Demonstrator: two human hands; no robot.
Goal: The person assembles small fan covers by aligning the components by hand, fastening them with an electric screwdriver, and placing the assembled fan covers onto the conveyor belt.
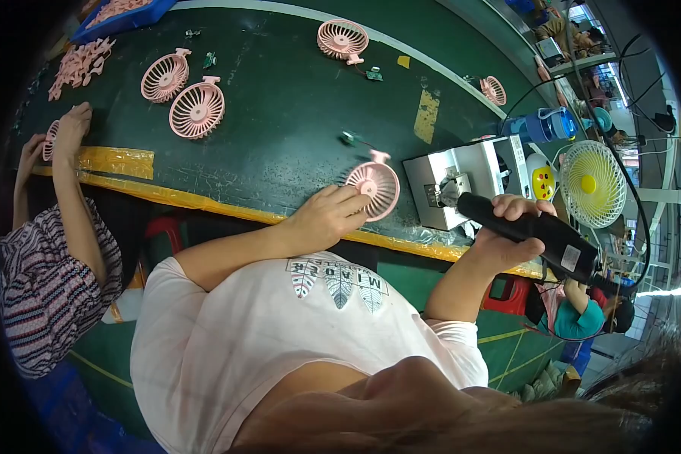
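Note:
My left hand is closed on the near rim of a round pink fan housing, which rests near the table's front edge. A small green circuit board lies just beyond it on a thin wire. My right hand is wrapped around a black electric screwdriver, held tilted with its cord trailing from the rear end. The tool's tip reaches the front opening of a white box-shaped screw feeder; the exact contact is too small to make out.
More pink fan housings lie on the green table, with a heap of pink parts and a blue bin at far left. A co-worker's hands work at left. A white desk fan and blue bottle stand right.

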